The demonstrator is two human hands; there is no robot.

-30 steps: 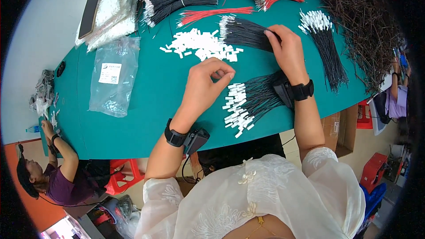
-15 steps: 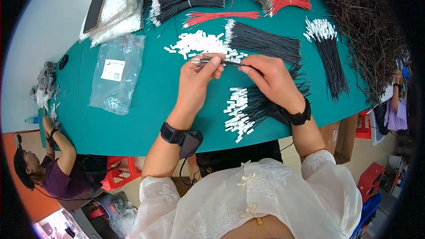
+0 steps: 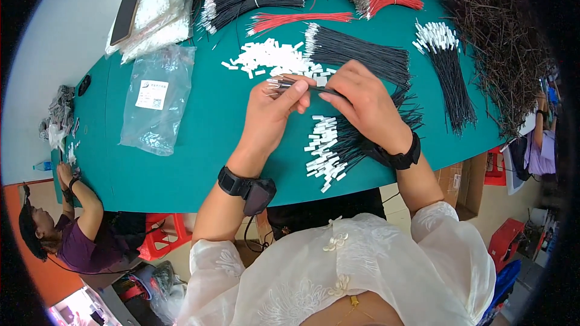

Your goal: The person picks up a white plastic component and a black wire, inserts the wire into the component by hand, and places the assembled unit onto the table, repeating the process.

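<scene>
The left hand (image 3: pixel 269 104) pinches several thin black wires (image 3: pixel 316 89) between thumb and fingers, pale tips poking out leftward; the right hand (image 3: pixel 364 98), its fingers curled nearly closed, grips the same wires farther right (both hands are over the green table (image 3: pixel 181 181)); loose white sleeves (image 3: pixel 272 57) lie just beyond; a white-ended black bundle (image 3: pixel 345 137) lies nearer the body, partly under the right wrist.
</scene>
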